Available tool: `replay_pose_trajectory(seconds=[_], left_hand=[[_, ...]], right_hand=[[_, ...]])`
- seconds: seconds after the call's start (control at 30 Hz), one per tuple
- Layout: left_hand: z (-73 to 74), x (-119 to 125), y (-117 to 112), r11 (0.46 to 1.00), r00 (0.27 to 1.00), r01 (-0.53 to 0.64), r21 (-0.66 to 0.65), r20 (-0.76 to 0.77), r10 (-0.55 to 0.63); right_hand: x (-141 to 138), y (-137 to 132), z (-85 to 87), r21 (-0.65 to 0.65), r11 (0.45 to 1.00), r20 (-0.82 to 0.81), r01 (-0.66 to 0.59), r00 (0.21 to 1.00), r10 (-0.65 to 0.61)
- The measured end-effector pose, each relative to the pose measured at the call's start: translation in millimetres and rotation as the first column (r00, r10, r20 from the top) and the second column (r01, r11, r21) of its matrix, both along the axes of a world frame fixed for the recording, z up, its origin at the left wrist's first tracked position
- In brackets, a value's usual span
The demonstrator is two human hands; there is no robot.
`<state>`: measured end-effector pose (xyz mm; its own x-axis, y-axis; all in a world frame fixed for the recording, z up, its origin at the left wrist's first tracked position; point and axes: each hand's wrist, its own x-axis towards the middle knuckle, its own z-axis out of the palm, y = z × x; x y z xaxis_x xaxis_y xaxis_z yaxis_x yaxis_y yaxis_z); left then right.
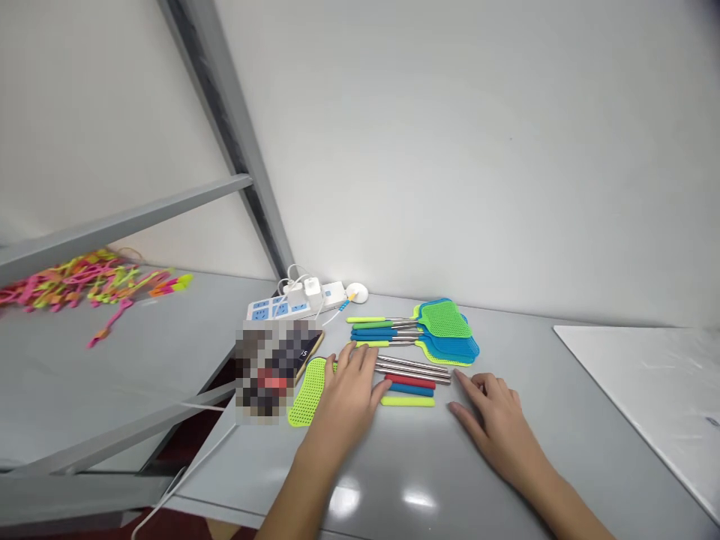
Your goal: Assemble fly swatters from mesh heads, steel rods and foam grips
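Observation:
My left hand (349, 396) lies flat with fingers spread on the grey table (484, 465), covering part of a row of loose swatter handles (413, 377) with steel rods and red, blue and lime grips. A lime green mesh swatter head (307, 391) sits just left of that hand. My right hand (495, 416) rests open on the table, its fingertips near the right ends of the steel rods. Behind them lies a stack of assembled fly swatters (433, 330) with green and blue heads.
A white power strip (292, 301) with plugged chargers and a cable sits at the back by a slanted metal frame post (247, 157). A blurred dark object (275, 367) is left of the hands. Colourful plastic pieces (90, 283) pile at far left. A white sheet (652, 382) lies at right.

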<state>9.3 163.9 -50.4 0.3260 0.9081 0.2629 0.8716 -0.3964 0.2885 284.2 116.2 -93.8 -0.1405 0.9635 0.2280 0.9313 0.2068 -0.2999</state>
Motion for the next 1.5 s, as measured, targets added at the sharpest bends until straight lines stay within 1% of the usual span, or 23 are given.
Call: replay_pose_trajectory(seconds=[0.1,0.23,0.33,0.43,0.53,0.67,0.8,0.97,1.03,1.13,1.2,1.33,1.43,1.5], left_hand=[[-7.6,4,3,1.0,0.999,0.009,0.003,-0.043,-0.009],[-19.6,5,1,0.998,0.996,-0.047,0.029,-0.074,0.049],[-24.8,3,0,0.996,0.991,-0.084,0.02,-0.1,0.086],[-26.1,2,0,0.995,0.99,-0.091,-0.027,-0.114,0.087],[-26.0,3,-2,0.994,0.991,-0.079,-0.081,-0.111,0.07],[-26.1,5,-5,0.99,0.993,-0.077,-0.121,-0.103,0.065],[-24.9,3,-9,0.988,0.994,-0.091,-0.124,-0.079,0.082],[-21.3,4,-10,0.992,0.995,-0.097,-0.085,-0.045,0.094],[-18.9,7,-9,0.995,0.997,-0.075,-0.061,-0.036,0.073],[-13.3,13,-5,1.0,0.999,-0.001,-0.029,-0.04,0.0],[-8.5,18,-2,0.999,0.998,0.046,-0.007,-0.05,-0.046],[-1.0,29,6,0.995,0.994,0.099,0.023,-0.05,-0.098],[-0.7,37,9,0.99,0.99,0.142,0.015,-0.029,-0.141],[-2.9,39,9,0.988,0.988,0.155,0.012,-0.018,-0.155]], right_hand=[[-5,-4,-1.1,-0.064,0.998,0.015,0.028,1.0,-0.027],[-15,0,2.0,-0.09,0.996,0.027,0.028,0.999,-0.026],[-21,1,2.1,-0.067,0.997,0.051,0.031,0.998,-0.028],[-27,1,0.8,-0.025,0.999,0.077,0.033,0.997,-0.031],[-30,2,0.2,-0.017,0.999,0.084,0.031,0.996,-0.029],[-30,3,0.8,-0.035,0.999,0.073,0.026,0.997,-0.024],[-29,3,1.5,-0.039,0.999,0.057,0.032,0.998,-0.029],[-26,3,3.0,-0.051,0.998,0.009,0.044,0.999,-0.044],[-24,2,3.5,-0.06,0.997,-0.009,0.048,0.999,-0.049],[-20,2,3.2,-0.053,0.997,-0.03,0.059,0.998,-0.06],[-17,2,1.7,-0.026,0.997,-0.041,0.075,0.996,-0.076],[-12,3,-2.7,0.04,0.995,-0.047,0.095,0.995,-0.094],[-10,5,-3.5,0.074,0.995,-0.038,0.061,0.998,-0.058],[-12,9,-0.9,0.095,0.995,-0.023,0.019,1.0,-0.017]])
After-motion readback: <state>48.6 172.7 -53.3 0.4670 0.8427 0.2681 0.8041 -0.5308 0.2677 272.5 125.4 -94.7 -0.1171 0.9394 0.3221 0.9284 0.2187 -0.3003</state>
